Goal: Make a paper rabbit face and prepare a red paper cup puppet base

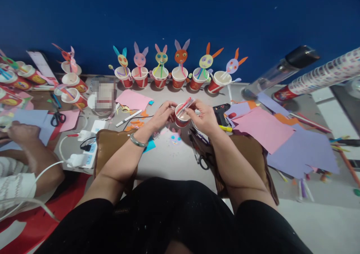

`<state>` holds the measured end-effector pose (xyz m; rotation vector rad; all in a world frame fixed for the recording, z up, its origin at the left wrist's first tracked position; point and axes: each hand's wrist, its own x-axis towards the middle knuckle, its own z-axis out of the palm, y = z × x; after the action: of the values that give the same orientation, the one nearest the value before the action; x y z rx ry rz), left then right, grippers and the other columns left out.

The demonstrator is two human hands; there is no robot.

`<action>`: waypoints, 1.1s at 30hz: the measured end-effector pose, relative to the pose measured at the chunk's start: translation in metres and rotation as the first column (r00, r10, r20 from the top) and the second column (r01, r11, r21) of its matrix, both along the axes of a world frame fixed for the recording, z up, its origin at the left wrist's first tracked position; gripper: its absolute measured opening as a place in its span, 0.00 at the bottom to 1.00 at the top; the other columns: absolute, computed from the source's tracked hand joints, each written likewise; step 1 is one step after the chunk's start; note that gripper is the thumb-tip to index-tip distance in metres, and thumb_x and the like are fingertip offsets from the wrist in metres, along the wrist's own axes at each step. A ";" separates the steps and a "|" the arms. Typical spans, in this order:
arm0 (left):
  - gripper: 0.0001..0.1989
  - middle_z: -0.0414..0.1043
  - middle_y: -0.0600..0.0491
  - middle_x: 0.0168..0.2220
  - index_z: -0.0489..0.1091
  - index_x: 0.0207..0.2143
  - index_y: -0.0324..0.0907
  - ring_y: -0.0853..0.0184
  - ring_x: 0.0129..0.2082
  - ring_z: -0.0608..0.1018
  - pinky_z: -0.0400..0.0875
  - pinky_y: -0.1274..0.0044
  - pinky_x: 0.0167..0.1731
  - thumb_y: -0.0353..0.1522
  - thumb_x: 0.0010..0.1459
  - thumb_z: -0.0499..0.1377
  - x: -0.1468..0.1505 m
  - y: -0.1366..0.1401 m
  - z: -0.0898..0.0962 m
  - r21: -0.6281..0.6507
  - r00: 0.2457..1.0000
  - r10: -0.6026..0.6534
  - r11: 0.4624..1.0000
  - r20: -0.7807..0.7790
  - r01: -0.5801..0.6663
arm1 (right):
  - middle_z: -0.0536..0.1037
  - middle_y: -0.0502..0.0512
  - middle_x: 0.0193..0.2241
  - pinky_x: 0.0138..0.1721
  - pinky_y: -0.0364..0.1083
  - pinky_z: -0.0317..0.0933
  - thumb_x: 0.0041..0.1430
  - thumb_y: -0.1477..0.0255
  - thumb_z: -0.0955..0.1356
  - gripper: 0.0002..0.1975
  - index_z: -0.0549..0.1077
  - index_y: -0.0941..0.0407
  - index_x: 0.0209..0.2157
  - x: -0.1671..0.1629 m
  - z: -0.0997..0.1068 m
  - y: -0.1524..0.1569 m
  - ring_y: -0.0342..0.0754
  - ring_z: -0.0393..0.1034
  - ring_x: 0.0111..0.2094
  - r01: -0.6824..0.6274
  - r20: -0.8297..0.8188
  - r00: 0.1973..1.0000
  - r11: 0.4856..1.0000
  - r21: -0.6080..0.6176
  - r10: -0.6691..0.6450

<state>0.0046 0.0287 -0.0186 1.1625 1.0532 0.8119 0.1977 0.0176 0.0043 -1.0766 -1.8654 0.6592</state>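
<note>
My left hand (165,114) is closed on the left side of a red and white paper cup (182,123), holding it upright over the table. My right hand (203,116) pinches some thin red and white strips (185,104) at the cup's mouth; their exact kind is too small to tell. Just below the cup lies a pale paper rabbit face (176,138) with blue eyes and pink ears. A hot glue gun (221,112) rests to the right of my right hand, partly hidden by it. Black-handled scissors (204,162) and pens (192,146) lie below that hand.
Along the blue wall stands a row of paper cups (180,82) with rabbit faces. Coloured paper sheets (266,128) and a tall cup stack (326,72) are on the right. A power strip (90,154) and a co-worker's hand (24,132) are on the left.
</note>
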 end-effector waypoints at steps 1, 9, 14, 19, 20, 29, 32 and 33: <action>0.08 0.67 0.60 0.24 0.65 0.47 0.42 0.73 0.24 0.73 0.67 0.81 0.26 0.31 0.65 0.55 -0.001 -0.001 0.000 0.018 1.000 -0.015 1.000 0.013 0.015 | 0.80 0.51 0.31 0.38 0.47 0.68 0.64 0.69 0.68 0.05 0.75 0.54 0.37 0.000 -0.001 0.000 0.48 0.73 0.32 0.000 -0.005 1.000 1.000 -0.003 0.000; 0.27 0.64 0.59 0.32 0.64 0.54 0.44 0.74 0.27 0.69 0.67 0.80 0.29 0.37 0.55 0.69 -0.005 -0.001 -0.010 0.209 0.999 -0.031 0.978 0.034 0.023 | 0.79 0.50 0.30 0.38 0.46 0.68 0.64 0.69 0.68 0.04 0.74 0.54 0.36 -0.003 -0.006 -0.002 0.46 0.72 0.31 0.003 -0.034 0.999 1.000 -0.019 -0.004; 0.19 0.69 0.52 0.38 0.71 0.51 0.43 0.68 0.35 0.71 0.69 0.75 0.38 0.36 0.58 0.66 -0.007 0.003 -0.020 0.473 0.990 -0.042 0.875 -0.136 0.102 | 0.81 0.52 0.33 0.39 0.47 0.68 0.65 0.68 0.67 0.07 0.77 0.54 0.38 -0.006 -0.009 -0.003 0.47 0.73 0.33 -0.055 -0.003 0.998 0.998 -0.024 0.055; 0.13 0.71 0.51 0.40 0.76 0.46 0.43 0.65 0.39 0.73 0.70 0.73 0.42 0.33 0.58 0.64 -0.013 0.008 -0.024 0.525 0.963 0.000 0.839 -0.269 0.147 | 0.81 0.54 0.34 0.40 0.48 0.67 0.67 0.64 0.66 0.10 0.76 0.54 0.41 -0.007 -0.014 -0.002 0.49 0.74 0.35 -0.077 0.028 0.997 0.997 -0.022 0.078; 0.13 0.71 0.51 0.40 0.76 0.46 0.43 0.66 0.38 0.72 0.69 0.73 0.41 0.33 0.58 0.64 -0.014 0.008 -0.024 0.516 0.961 0.000 0.843 -0.276 0.149 | 0.81 0.54 0.35 0.41 0.49 0.67 0.67 0.64 0.65 0.10 0.76 0.54 0.41 -0.006 -0.014 -0.001 0.49 0.74 0.35 -0.078 0.032 0.996 0.997 -0.018 0.078; 0.07 0.64 0.55 0.32 0.73 0.35 0.41 0.69 0.33 0.66 0.62 0.76 0.34 0.32 0.54 0.66 -0.008 0.001 -0.012 0.490 0.945 0.001 0.855 -0.327 0.169 | 0.82 0.54 0.36 0.43 0.50 0.67 0.66 0.63 0.66 0.11 0.77 0.53 0.39 -0.009 -0.014 -0.003 0.50 0.75 0.36 -0.092 0.035 0.995 0.996 -0.008 0.093; 0.06 0.63 0.56 0.30 0.72 0.30 0.41 0.68 0.33 0.66 0.61 0.76 0.34 0.31 0.55 0.66 -0.005 0.000 -0.009 0.482 0.936 0.028 0.862 -0.351 0.155 | 0.82 0.54 0.35 0.42 0.50 0.67 0.66 0.63 0.65 0.11 0.77 0.53 0.39 -0.009 -0.015 -0.002 0.50 0.75 0.36 -0.079 0.052 0.995 0.997 -0.020 0.080; 0.07 0.63 0.56 0.29 0.71 0.29 0.41 0.68 0.32 0.66 0.61 0.76 0.34 0.31 0.53 0.67 -0.005 0.000 -0.008 0.475 0.933 0.029 0.866 -0.358 0.155 | 0.82 0.55 0.35 0.42 0.50 0.67 0.66 0.63 0.65 0.11 0.77 0.53 0.40 -0.009 -0.015 -0.002 0.51 0.75 0.36 -0.075 0.051 0.996 0.997 -0.021 0.076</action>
<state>-0.0007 0.0286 -0.0262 1.8322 1.1212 0.8671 0.1890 0.0157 -0.0106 -1.0483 -1.9565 0.6994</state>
